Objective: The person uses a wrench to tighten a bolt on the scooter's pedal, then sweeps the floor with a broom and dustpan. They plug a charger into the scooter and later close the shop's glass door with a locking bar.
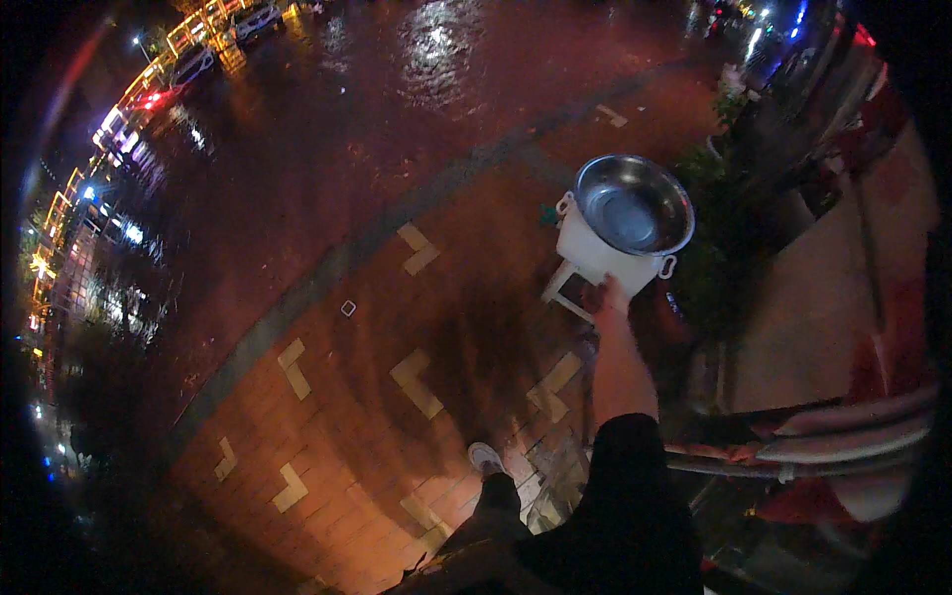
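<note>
My right arm reaches forward, and my right hand [612, 296] is at the near lower side of a white tub [590, 250] with loop handles. Its fingers are blurred and partly hidden against the tub, so whether they grip it I cannot tell. A shiny round metal bowl [635, 205] sits in the top of the tub, and its inside looks bare. Under the tub shows a white frame [567, 297] like the legs of a small stool. My left hand is out of view.
Brick paving [327, 426] with pale L-shaped marks lies below, bordered by a grey strip [297, 293] and dark wet ground. Leafy plants [719, 198] stand right of the tub. Rounded pale rails [843, 436] are at the lower right. My shoe [486, 458] is on the paving.
</note>
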`<state>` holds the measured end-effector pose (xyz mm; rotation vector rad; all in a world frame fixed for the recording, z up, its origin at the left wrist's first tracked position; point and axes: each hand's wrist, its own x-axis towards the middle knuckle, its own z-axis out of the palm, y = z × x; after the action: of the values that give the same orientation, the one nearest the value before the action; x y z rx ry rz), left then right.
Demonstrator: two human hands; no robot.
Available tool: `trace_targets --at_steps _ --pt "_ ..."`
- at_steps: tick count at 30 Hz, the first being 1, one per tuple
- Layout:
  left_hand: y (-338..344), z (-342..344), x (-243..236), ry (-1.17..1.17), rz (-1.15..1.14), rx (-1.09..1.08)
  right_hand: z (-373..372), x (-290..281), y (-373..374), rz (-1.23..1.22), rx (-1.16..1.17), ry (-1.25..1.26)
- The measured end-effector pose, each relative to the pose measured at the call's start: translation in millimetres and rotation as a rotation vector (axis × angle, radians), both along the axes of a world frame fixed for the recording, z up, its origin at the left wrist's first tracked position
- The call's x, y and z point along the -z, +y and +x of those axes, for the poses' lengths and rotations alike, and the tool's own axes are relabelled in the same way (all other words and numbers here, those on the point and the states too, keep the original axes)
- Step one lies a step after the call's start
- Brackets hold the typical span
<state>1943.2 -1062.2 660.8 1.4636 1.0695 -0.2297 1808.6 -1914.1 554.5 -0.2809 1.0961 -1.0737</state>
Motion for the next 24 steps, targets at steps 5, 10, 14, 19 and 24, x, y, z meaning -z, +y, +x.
trace_targets --at_steps 5,10,14,19,24 --pt "-45 22 -18 0.026 0.052 -0.005 -3 -5 -77 0.098 0.089 0.093" --pt "-63 28 -24 0.043 0.066 -0.047 -12 19 -129 0.2 0.013 0.029" --pt "-64 26 -22 0.057 0.044 -0.086 -10 30 -153 -0.014 -0.024 -0.115" --pt "-45 23 -26 0.065 0.02 -0.111 -41 -1 -141 -0.3 0.02 -0.001" --pt "32 -7 -14 -0.003 -0.168 -0.214 -44 -82 -66 -0.434 -0.161 0.318"
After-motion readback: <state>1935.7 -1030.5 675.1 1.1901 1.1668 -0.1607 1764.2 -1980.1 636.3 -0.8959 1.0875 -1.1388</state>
